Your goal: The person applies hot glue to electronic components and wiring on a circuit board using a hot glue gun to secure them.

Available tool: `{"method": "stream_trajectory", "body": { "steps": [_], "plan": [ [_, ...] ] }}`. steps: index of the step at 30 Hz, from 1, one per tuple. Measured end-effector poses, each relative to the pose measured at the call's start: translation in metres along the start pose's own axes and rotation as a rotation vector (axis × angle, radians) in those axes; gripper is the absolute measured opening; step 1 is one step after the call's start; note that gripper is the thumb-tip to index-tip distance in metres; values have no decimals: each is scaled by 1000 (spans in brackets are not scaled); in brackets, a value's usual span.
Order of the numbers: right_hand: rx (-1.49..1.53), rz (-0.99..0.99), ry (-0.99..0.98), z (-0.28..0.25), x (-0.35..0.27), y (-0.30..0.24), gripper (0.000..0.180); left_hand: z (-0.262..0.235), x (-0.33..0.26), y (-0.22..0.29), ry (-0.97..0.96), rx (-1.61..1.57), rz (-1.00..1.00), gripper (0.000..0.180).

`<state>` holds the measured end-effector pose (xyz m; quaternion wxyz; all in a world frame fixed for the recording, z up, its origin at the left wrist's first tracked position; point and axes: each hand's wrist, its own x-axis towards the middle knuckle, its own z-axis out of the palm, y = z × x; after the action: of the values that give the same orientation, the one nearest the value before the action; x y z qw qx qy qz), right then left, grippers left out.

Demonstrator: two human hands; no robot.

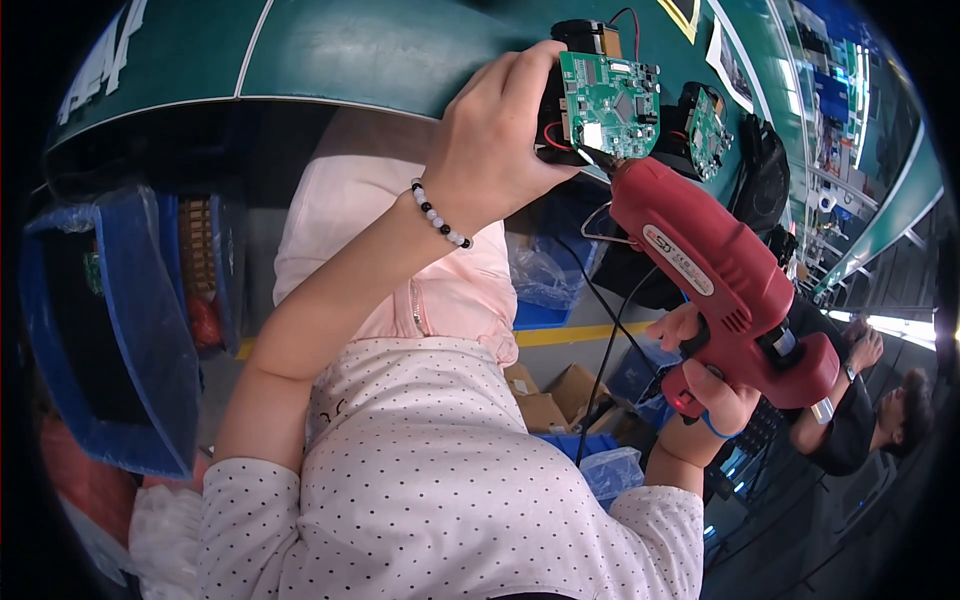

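Note:
My left hand point(500, 140), a beaded bracelet at its wrist, is closed on a black device that carries a green circuit board point(618, 95). A red wire curls beside the board's lower left corner. In my right hand point(715, 385) is a red glue gun point(700, 250), my fingers wrapped round its handle. The gun's nozzle points up and left, close to the board's lower edge; whether it touches cannot be made out. A clear glue stick point(822, 410) sticks out of the gun's rear. To the right of the held device stands a second green circuit board point(708, 130) on a black body.
The green worktable point(340, 55) spans the top. Blue bins point(150, 330) stand at lower left. Below the bench are cardboard boxes point(570, 395) and a plastic-lined blue bin point(545, 280). A black cable point(605, 360) hangs by my right arm. Another person point(850, 400) sits at far right.

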<state>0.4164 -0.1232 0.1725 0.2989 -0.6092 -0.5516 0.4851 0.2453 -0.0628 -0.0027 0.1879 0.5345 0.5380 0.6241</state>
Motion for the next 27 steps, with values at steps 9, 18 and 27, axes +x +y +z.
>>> {"method": "stream_trajectory", "body": {
  "steps": [9,18,27],
  "plan": [
    [-17,0,-10,-3,0,0,55,1,1,1,-11,-1,4,72],
    [-28,-11,-33,-4,2,1,56,1,0,-1,6,14,5,74],
    [-28,-30,-6,-4,-1,-4,55,3,4,4,15,4,2,76]
  ]
}}
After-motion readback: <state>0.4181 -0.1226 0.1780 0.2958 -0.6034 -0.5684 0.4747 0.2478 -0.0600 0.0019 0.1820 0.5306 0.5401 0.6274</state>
